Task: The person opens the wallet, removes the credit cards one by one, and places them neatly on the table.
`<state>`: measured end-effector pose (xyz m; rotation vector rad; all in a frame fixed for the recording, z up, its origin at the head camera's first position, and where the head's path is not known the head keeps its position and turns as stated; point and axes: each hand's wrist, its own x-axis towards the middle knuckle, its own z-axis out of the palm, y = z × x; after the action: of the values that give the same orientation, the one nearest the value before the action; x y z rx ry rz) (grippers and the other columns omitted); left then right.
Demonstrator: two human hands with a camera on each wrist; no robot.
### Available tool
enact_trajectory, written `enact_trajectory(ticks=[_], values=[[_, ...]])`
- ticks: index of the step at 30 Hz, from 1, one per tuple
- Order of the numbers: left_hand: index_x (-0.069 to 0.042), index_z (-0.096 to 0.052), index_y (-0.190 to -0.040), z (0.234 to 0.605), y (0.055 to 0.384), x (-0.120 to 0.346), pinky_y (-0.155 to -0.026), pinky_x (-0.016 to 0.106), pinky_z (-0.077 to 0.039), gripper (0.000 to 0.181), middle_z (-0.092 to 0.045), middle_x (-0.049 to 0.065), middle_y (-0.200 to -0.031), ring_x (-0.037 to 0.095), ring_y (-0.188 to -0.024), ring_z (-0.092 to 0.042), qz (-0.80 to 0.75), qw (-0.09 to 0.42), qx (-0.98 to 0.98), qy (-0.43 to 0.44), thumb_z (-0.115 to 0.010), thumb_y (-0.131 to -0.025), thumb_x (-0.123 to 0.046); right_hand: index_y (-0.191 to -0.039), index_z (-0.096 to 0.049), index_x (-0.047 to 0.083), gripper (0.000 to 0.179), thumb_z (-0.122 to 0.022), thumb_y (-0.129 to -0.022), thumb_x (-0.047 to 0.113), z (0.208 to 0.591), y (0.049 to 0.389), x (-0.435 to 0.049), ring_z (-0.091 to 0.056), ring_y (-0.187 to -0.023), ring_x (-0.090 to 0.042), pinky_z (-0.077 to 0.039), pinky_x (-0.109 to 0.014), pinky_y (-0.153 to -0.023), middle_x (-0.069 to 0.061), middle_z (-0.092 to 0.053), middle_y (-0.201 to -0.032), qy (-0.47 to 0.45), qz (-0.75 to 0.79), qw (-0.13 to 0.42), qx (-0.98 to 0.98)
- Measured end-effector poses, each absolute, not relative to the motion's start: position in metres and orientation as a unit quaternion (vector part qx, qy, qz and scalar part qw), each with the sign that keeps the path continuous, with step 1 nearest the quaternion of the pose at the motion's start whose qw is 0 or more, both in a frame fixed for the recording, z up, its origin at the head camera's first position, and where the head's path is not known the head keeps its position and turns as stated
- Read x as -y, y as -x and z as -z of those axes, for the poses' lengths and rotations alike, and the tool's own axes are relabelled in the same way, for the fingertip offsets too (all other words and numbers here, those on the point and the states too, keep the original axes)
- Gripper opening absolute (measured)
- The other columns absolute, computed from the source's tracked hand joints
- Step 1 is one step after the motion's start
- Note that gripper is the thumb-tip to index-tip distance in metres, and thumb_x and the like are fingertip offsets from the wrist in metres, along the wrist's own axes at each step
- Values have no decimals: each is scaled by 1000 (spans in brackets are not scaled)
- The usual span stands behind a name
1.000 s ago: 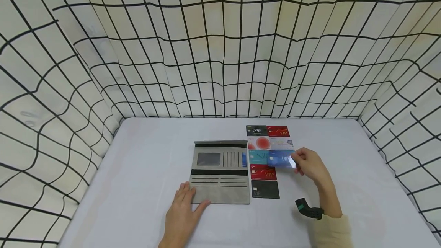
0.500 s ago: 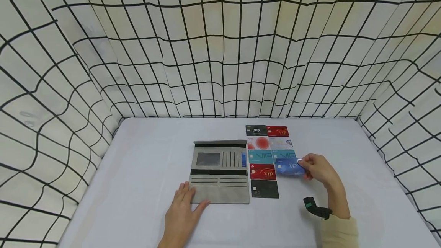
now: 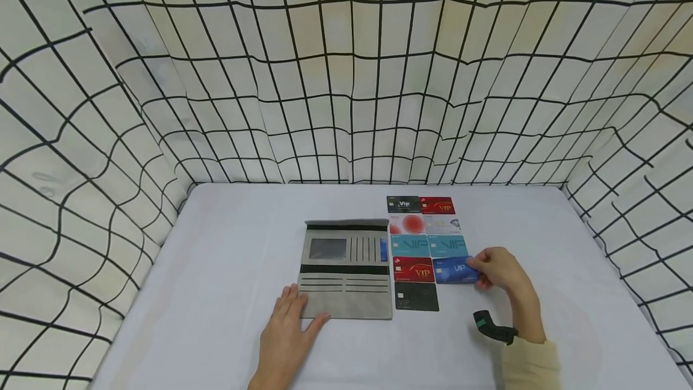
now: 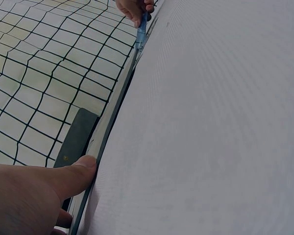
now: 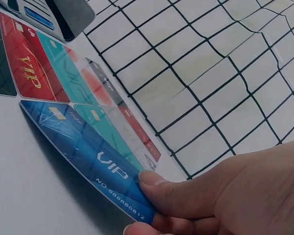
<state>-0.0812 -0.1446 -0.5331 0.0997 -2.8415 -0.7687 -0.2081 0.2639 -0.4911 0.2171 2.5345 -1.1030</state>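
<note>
Between thumb and fingers my right hand [image 3: 500, 269] pinches the right end of a blue VIP card [image 3: 453, 270]. In the right wrist view that card [image 5: 83, 152] is tilted, its near edge raised off the table. It lies right of a red VIP card [image 3: 413, 269] and just below a teal card [image 3: 447, 246]. My left hand [image 3: 284, 336] rests at the lower left corner of an open grey wallet [image 3: 346, 310], fingers spread and relaxed. A blue card [image 3: 384, 250] shows at the wallet's right-hand slot.
More cards lie in two columns right of the wallet: a dark one [image 3: 416, 297] at the front, another teal one [image 3: 409, 245], pale ones [image 3: 441, 224], and a black [image 3: 403, 204] and a red one [image 3: 437, 205] at the back. Netted walls [image 3: 352, 77] surround the white table [image 3: 227, 257].
My right hand has moved the blue VIP card toward me, from over the teal cards to beside the red card, uncovering the teal ones. The left hand has stayed on the wallet.
</note>
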Motion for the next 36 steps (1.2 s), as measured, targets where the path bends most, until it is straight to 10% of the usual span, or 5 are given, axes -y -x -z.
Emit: enact_trajectory(ticks=[36], values=[[4,-66,-123,533,81,144,-115,54,-40,63,-55,25,-144,42,-139,-48,261,97,960,-26,-79,-84,-43,-94,-65,-11,32,-67,-96,21,493,208,-245,-58,-69,-23,-43,-29,-59,-12,-62,-68,-89,258,148,-951]])
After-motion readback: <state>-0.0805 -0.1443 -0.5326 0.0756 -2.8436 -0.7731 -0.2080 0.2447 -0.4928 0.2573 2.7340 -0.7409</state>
